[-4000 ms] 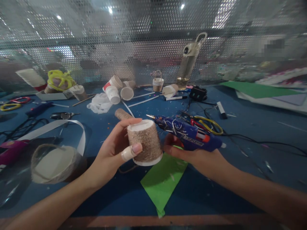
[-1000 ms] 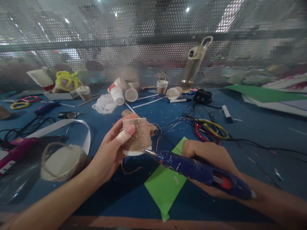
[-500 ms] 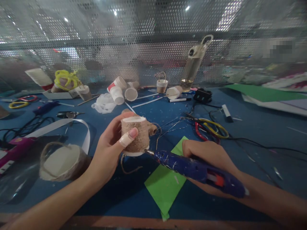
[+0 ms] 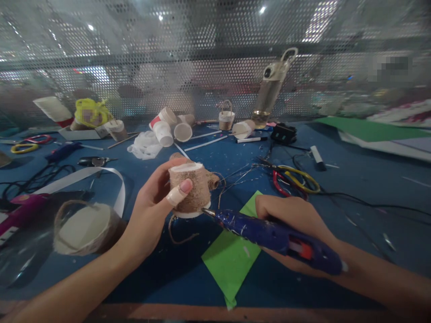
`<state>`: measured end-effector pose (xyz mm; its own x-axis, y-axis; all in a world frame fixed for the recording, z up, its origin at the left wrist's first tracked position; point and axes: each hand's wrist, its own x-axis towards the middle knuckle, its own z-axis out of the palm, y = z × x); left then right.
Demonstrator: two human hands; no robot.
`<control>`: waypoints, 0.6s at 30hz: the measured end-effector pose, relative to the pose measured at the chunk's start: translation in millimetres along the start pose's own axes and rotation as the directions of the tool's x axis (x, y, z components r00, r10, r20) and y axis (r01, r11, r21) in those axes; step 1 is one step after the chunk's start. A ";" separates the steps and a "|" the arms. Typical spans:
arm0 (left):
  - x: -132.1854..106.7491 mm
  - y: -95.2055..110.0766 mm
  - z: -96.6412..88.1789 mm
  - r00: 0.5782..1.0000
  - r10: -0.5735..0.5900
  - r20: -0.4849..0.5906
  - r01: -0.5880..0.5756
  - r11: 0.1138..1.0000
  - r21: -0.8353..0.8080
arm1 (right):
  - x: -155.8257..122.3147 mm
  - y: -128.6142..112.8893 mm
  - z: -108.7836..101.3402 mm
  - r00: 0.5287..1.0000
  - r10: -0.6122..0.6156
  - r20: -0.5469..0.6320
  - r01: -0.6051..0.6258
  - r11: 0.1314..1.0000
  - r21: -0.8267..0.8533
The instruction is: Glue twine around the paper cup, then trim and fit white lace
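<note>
Twine-wrapped cup (image 4: 190, 193) is held above the blue counter (image 4: 144, 287), in front of the person, with its flat white end turned up. The left hand (image 4: 151, 213) grasps it: the thumb, which wears a plaster, presses on the twine side and the fingers are behind. The right hand (image 4: 292, 220) is closed around a blue glue gun (image 4: 276, 237), and the metal nozzle touches the lower white rim of the cup. A loose twine end (image 4: 178, 235) hangs under the cup. A green paper (image 4: 232, 262) lies on the counter below the gun. Scissors (image 4: 296, 181) with red and yellow handles lie just behind the right hand.
</note>
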<state>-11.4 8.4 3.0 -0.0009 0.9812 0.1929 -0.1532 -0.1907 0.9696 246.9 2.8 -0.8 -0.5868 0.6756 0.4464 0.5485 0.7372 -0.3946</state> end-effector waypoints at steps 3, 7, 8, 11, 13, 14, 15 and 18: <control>-0.3 0.5 0.3 1.000 0.009 -0.022 -0.009 1.000 0.003 | -0.2 1.5 -0.8 1.000 0.010 -0.014 -0.010 1.000 -0.018; -0.3 0.0 0.4 1.000 0.016 -0.021 -0.016 1.000 0.001 | -0.6 3.2 -0.5 1.000 0.006 -0.023 -0.006 1.000 -0.022; -0.2 -0.5 0.2 1.000 0.021 -0.016 -0.021 1.000 0.003 | -0.5 3.3 -0.2 1.000 0.011 -0.020 -0.012 0.999 -0.031; -0.2 -2.1 -0.5 0.999 0.043 0.010 -0.044 0.999 0.017 | 0.2 3.1 1.0 1.000 -0.006 0.004 0.006 0.999 -0.031; -0.2 -2.8 -0.9 0.998 0.052 0.026 -0.052 0.998 0.019 | 0.9 2.6 1.5 1.000 -0.018 0.020 0.018 1.000 -0.014; -0.3 -2.9 -1.0 0.998 0.053 0.031 -0.054 0.998 0.020 | 1.2 2.3 1.5 1.000 -0.018 0.023 0.019 1.000 -0.012; -0.3 -2.8 -1.0 0.998 0.056 0.033 -0.057 0.998 0.022 | 1.6 1.8 1.3 1.000 -0.021 0.020 0.021 1.000 -0.017; -0.2 -2.0 -1.0 0.997 0.067 0.023 -0.068 0.997 0.039 | 3.3 0.0 -0.8 1.000 -0.023 -0.002 0.023 0.999 -0.039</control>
<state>-12.1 8.6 1.0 0.0118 0.9653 0.2611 -0.1144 -0.2581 0.9593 245.4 5.0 1.4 -0.5981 0.6583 0.4571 0.5579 0.7514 -0.3522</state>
